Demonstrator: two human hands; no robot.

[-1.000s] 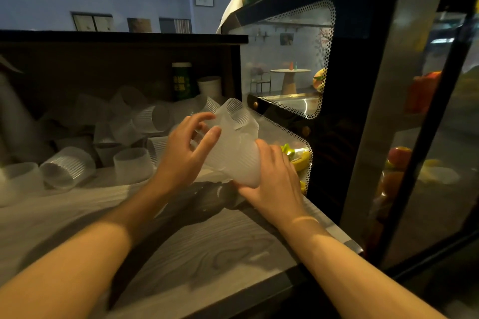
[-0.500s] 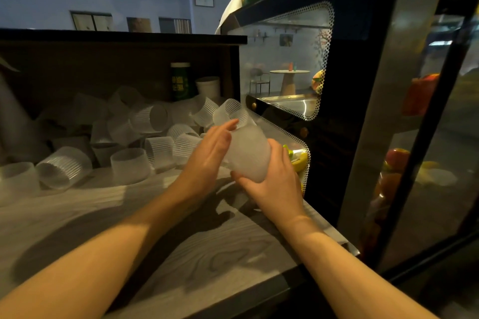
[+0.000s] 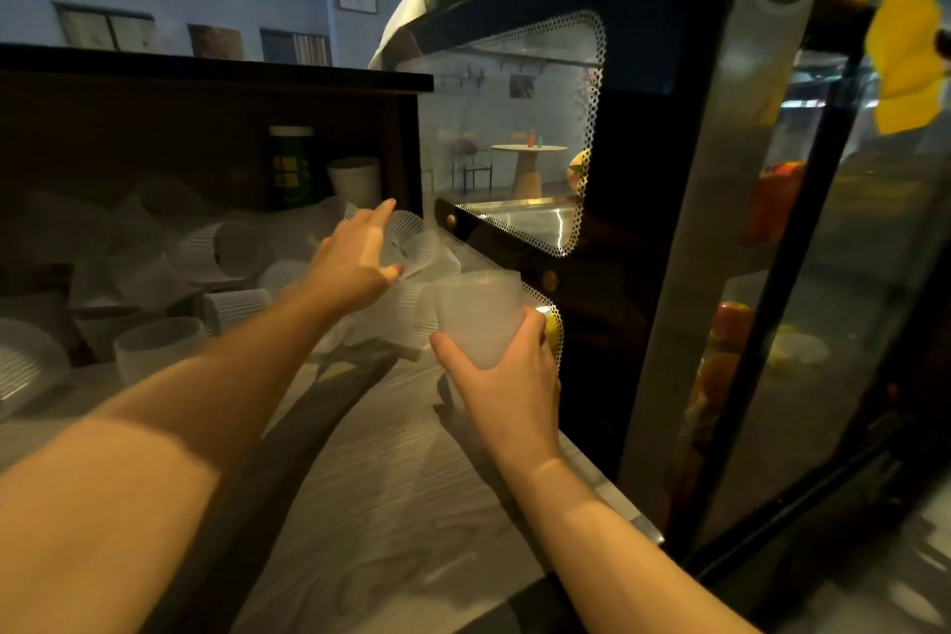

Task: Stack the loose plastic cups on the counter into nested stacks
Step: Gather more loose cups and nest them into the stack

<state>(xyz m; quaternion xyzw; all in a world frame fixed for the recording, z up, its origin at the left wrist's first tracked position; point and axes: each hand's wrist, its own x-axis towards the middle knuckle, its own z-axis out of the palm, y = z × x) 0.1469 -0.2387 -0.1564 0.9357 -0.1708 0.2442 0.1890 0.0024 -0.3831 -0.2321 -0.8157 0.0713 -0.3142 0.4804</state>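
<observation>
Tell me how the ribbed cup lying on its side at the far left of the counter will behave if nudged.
The ribbed cup would probably roll, since it lies on its round wall. It looks thin and translucent, so it is likely light and would skid easily on the counter. Its thin wall may flex if squeezed.

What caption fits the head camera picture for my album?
Right hand holds a nested cup stack while the left hand reaches for loose cups on the counter.

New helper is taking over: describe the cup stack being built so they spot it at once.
Find the black glass display case on the right of the wooden counter. Just in front of its lower corner, the right hand holds the nested stack. Unlike the loose cups, it is upright and off the counter.
</observation>
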